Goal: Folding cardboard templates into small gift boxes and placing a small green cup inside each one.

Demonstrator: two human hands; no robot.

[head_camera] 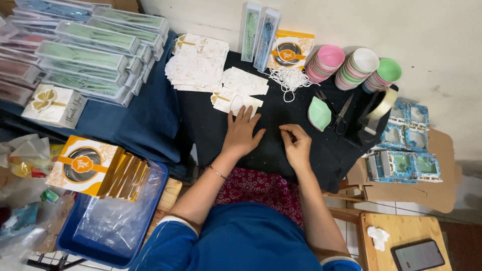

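My left hand (pixel 242 132) lies flat on the black cloth of the small table (pixel 281 155), fingers spread, its tips touching a flat white card with a gold bow (pixel 228 100). My right hand (pixel 297 143) rests beside it with fingers curled and pinched together; whether something tiny is between them I cannot tell. A green leaf-shaped dish (pixel 319 113) and black scissors (pixel 343 111) lie just right of that hand. A tangle of white string (pixel 291 80) lies farther back.
Stacks of pink, white and green bowls (pixel 354 68), a tape dispenser (pixel 374 113), white flat cards (pixel 198 62) and an orange-white box (pixel 290 50) crowd the back. Boxed cutlery sets (pixel 85 50) pile at left. A blue bin (pixel 113 216) holds orange boxes (pixel 83 165). Blue window boxes (pixel 404 150), phone (pixel 417 255) right.
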